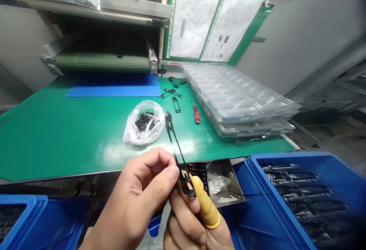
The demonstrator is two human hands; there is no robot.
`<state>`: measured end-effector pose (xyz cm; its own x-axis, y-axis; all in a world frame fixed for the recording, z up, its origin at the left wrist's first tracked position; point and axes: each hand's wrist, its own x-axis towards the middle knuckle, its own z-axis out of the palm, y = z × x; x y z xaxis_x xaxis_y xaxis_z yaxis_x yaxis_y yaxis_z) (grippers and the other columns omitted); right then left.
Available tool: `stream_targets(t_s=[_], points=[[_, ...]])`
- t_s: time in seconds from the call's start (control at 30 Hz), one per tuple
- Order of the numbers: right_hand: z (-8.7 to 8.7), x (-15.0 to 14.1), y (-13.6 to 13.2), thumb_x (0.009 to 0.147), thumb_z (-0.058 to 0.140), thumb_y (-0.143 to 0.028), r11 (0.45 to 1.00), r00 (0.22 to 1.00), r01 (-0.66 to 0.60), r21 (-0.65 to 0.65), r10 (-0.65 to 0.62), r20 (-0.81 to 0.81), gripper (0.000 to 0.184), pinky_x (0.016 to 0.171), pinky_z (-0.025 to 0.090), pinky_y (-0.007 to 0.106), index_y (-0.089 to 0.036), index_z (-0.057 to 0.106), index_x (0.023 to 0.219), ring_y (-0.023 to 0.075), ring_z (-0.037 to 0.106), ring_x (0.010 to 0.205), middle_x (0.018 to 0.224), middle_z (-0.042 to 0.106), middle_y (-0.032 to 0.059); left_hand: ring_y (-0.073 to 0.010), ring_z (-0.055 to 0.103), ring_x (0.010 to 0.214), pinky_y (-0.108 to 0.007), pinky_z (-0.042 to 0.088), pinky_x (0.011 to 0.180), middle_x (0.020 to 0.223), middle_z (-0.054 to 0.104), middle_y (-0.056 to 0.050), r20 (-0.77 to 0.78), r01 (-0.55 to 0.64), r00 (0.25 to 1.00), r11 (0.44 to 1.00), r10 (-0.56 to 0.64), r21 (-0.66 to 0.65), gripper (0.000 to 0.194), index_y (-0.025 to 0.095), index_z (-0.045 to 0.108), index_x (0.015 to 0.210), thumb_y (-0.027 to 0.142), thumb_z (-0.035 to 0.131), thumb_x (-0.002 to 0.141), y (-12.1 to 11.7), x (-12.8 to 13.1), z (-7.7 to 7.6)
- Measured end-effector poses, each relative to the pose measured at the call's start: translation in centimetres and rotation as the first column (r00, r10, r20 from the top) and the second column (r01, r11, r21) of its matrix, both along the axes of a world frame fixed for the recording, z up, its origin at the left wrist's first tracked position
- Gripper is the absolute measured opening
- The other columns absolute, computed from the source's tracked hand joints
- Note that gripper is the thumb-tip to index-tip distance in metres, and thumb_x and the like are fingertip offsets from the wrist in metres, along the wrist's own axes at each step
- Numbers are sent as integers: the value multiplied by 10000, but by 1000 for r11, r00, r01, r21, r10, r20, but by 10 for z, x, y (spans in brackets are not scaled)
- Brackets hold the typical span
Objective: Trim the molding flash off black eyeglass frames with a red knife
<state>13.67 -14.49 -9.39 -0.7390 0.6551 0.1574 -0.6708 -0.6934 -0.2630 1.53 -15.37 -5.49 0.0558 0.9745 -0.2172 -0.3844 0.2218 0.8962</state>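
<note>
At the far left of my feed sits a blue plastic bin [23, 204] of dark parts, low below the bench edge. Next I see the left hand [134, 193], curled nearly shut, its thumb and forefinger pinching a long, thin black wire clip [178, 154]. The right hand [190, 219], one finger sheathed in a yellow rubber cot [206, 204], closes on the clip's lower end too. Beyond them, on a green bench mat [57, 143], lie a clear plastic bag [144, 124] of black parts, a flat blue sheet [114, 90], loose black clips [176, 104] and a red utility knife [196, 113]. Further right I read stacked transparent plastic trays [237, 97], then a blue plastic crate [286, 158] packed with black parts.
</note>
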Motion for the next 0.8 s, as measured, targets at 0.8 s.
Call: stream_targets(t_s=[0.8], points=[[-2,10,-3,912,589,-406,999,999,26,-45,-24,43,322,368,169,142,-201,436,715,30,192,341,509,386,-103,-92,531,605,-159,463,575,637,608,-5,93,46,995,998,-49,29,226,154,598,672,320,676,805,3,9,-1]])
